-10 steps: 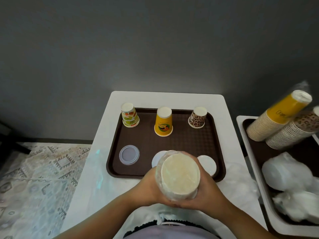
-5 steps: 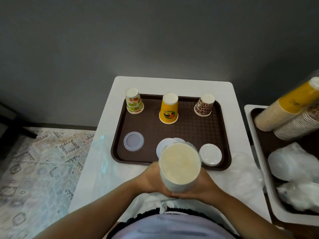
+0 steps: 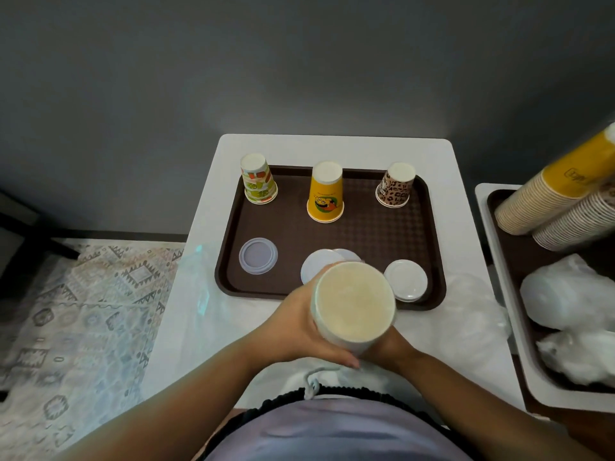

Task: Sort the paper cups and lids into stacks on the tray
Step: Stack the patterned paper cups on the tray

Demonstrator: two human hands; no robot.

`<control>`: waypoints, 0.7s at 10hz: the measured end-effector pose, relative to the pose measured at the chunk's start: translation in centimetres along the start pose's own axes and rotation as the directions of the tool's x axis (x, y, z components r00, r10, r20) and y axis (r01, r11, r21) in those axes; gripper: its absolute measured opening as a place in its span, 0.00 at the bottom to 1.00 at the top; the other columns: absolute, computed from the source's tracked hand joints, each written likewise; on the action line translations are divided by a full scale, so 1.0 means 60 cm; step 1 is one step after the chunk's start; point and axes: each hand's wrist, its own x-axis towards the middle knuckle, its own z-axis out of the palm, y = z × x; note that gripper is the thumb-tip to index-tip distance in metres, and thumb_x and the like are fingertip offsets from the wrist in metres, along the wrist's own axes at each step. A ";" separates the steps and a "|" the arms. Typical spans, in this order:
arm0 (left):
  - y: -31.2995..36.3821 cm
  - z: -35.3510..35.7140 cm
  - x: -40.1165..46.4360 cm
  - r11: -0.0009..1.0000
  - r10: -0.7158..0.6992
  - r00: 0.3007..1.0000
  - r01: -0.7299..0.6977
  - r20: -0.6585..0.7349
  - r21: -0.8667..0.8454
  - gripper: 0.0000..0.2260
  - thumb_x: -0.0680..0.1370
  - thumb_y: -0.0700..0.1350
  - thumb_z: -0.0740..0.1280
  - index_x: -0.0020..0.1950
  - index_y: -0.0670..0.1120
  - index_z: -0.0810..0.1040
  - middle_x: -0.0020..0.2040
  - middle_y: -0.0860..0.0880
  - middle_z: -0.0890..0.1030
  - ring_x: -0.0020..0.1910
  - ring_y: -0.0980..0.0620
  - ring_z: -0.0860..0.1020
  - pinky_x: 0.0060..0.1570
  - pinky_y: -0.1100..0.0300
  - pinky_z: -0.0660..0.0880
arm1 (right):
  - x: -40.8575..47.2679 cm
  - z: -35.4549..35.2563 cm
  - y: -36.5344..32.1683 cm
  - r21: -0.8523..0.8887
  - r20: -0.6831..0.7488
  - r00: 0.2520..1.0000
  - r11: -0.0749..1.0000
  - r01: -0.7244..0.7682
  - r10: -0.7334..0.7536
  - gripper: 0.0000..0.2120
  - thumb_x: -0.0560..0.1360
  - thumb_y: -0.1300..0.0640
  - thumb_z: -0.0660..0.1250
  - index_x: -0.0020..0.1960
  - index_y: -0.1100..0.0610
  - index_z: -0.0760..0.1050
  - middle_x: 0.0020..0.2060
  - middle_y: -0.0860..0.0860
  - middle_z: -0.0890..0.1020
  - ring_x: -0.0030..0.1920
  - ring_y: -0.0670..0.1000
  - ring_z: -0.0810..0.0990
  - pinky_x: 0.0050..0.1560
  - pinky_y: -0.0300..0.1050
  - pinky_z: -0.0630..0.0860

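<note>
While both hands, left hand [image 3: 299,327] and right hand [image 3: 389,349], hold the lid stack [image 3: 354,302] over the tray's [image 3: 229,261] near edge, keep it straight so nothing slips.

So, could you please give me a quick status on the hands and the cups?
Both hands, left and right, grip the lid stack. Three cups upside down on tray. Nothing in the way.

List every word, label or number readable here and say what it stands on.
None can be read.
Yellow cup: small print above the cartoon, too blurred.
Sleeve of yellow cups: a boxed mark on the outermost cup, blurred.
Leopard-print cup and fruit-print cup: pattern only, no text visible.
</note>
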 end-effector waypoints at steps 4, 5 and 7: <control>-0.092 0.014 0.011 0.975 -0.101 0.987 0.123 -0.123 0.186 0.35 0.56 0.54 0.78 0.60 0.64 0.70 0.58 0.54 0.79 0.60 0.51 0.76 0.60 0.44 0.73 | -0.091 -0.068 -0.094 -0.012 0.031 0.939 0.939 0.344 -0.344 0.57 0.57 0.53 0.83 0.71 0.29 0.50 0.70 0.33 0.61 0.71 0.36 0.60 0.65 0.27 0.61; -0.100 0.013 0.015 0.961 -0.167 0.984 0.176 -0.056 0.212 0.38 0.55 0.53 0.80 0.63 0.55 0.71 0.58 0.53 0.79 0.60 0.53 0.77 0.59 0.47 0.74 | -0.111 -0.057 -0.139 -0.068 -0.053 0.862 0.863 0.500 -0.504 0.53 0.57 0.52 0.82 0.71 0.33 0.53 0.70 0.36 0.64 0.72 0.42 0.62 0.66 0.29 0.60; -0.064 -0.011 0.008 0.964 -0.173 0.982 0.152 0.081 0.218 0.48 0.53 0.60 0.81 0.69 0.55 0.64 0.64 0.56 0.74 0.65 0.58 0.72 0.64 0.56 0.71 | -0.089 -0.035 -0.150 -0.265 -0.239 0.774 0.806 0.529 -0.586 0.41 0.62 0.47 0.79 0.70 0.42 0.63 0.66 0.39 0.67 0.69 0.42 0.66 0.64 0.28 0.61</control>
